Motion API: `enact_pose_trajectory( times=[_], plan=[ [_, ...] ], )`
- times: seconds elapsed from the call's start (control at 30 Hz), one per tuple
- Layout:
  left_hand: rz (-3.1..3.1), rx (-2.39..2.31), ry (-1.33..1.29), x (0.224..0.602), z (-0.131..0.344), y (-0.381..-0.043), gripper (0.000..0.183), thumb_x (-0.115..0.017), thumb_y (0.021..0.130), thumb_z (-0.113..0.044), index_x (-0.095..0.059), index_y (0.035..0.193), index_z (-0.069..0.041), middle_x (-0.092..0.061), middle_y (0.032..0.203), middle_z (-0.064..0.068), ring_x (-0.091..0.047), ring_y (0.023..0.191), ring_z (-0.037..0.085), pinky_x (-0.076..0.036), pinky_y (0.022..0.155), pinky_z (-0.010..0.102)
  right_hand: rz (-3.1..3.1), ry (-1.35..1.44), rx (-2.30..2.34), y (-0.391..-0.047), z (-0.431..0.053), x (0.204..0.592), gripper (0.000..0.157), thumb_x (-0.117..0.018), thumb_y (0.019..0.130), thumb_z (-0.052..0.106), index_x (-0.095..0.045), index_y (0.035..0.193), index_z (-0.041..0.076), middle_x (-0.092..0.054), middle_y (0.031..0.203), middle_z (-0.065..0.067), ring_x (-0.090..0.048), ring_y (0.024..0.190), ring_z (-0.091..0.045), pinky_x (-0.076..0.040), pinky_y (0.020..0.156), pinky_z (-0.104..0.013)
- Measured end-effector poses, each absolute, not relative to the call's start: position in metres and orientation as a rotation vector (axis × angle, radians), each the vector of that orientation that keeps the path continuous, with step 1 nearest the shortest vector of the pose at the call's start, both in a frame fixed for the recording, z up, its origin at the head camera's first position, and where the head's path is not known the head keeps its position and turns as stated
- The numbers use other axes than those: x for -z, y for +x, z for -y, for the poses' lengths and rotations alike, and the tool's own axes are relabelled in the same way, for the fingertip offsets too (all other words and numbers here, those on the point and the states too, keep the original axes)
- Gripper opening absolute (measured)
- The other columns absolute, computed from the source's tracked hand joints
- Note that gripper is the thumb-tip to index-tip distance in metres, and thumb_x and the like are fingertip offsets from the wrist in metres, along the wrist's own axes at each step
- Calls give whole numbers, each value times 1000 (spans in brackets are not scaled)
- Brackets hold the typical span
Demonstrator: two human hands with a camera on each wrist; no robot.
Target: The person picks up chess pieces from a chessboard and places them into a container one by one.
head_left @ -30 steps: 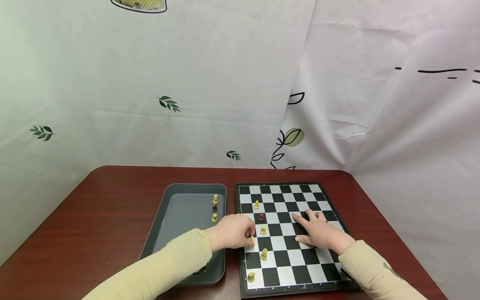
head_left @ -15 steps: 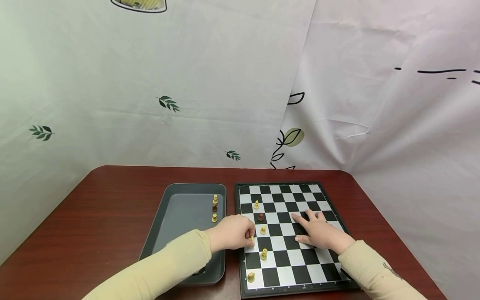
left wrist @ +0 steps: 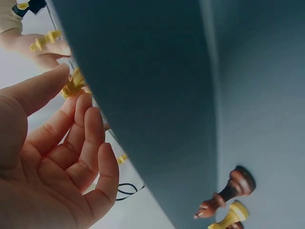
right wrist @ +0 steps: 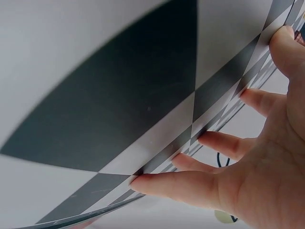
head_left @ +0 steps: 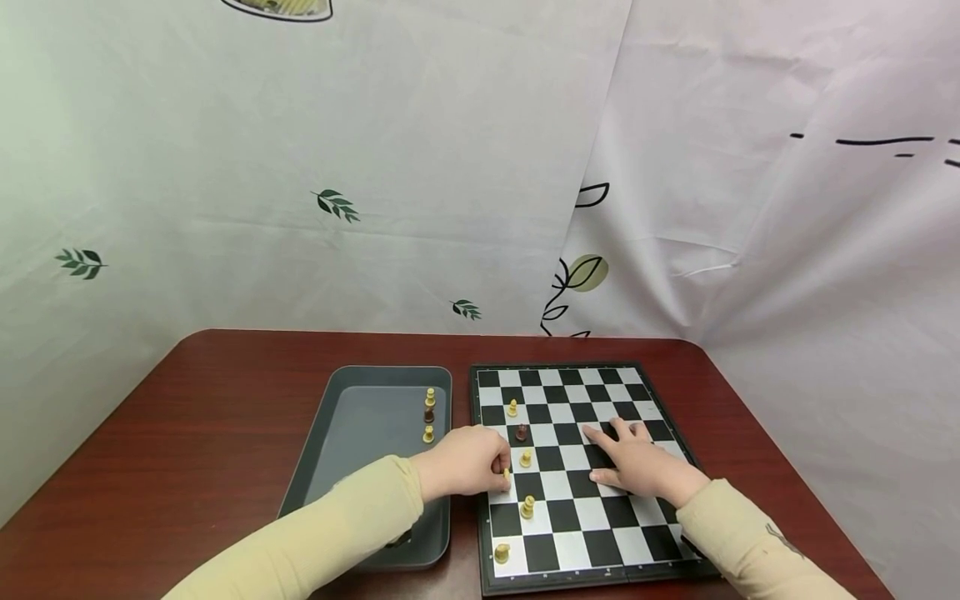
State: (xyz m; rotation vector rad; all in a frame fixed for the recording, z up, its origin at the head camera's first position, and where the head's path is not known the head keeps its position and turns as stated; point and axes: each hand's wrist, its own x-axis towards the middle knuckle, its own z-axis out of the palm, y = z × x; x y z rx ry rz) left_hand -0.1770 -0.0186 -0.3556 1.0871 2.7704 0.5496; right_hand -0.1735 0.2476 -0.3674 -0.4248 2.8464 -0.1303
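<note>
My left hand [head_left: 463,461] is at the left edge of the chessboard [head_left: 592,500] and pinches a small yellow chess piece [left wrist: 74,85] between thumb and fingertips. The fingers cover much of that piece, so its exact kind is hard to tell. Spread flat on the right half of the board, my right hand [head_left: 647,467] presses its fingertips to the squares, as the right wrist view also shows. Several pieces stand along the board's left side: a yellow pawn [head_left: 512,408], a dark brown piece [head_left: 522,432] and more yellow ones, including a rook-like piece [head_left: 528,507].
A grey tray [head_left: 360,377] lies left of the board, partly under my left forearm. Along its right side stand yellow pieces [head_left: 428,434] and a brown piece [head_left: 429,414]. The reddish-brown table [head_left: 202,433] ends at a white patterned cloth [head_left: 420,208].
Hardly anything differs. The left hand keeps its pinch on the yellow chess piece with only a slight shift, and the right hand stays in place on the board.
</note>
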Motion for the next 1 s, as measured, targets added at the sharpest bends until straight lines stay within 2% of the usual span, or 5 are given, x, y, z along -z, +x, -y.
enact_pose_trajectory(
  times=[0.67,1.0],
  plan=[
    [-2791,-638,1043,339,39,-181,17,-75,80,-19,-62,70,-15,-53,62,-9,-44,55,4,-37,52,22,-2837,-422,133,-175,-248,367,68,-64,85,44,-43,140,10,-35,136,-30,-34,120,-52,-47,80,-58],
    [-2856,-652,983,332,58,-181,13,-77,78,-19,-65,74,-14,-56,67,-8,-47,61,5,-40,56,24,-2838,-417,137,-175,-249,370,69,-63,85,45,-43,141,10,-34,136,-30,-33,122,-52,-47,80,-58]
  ],
)
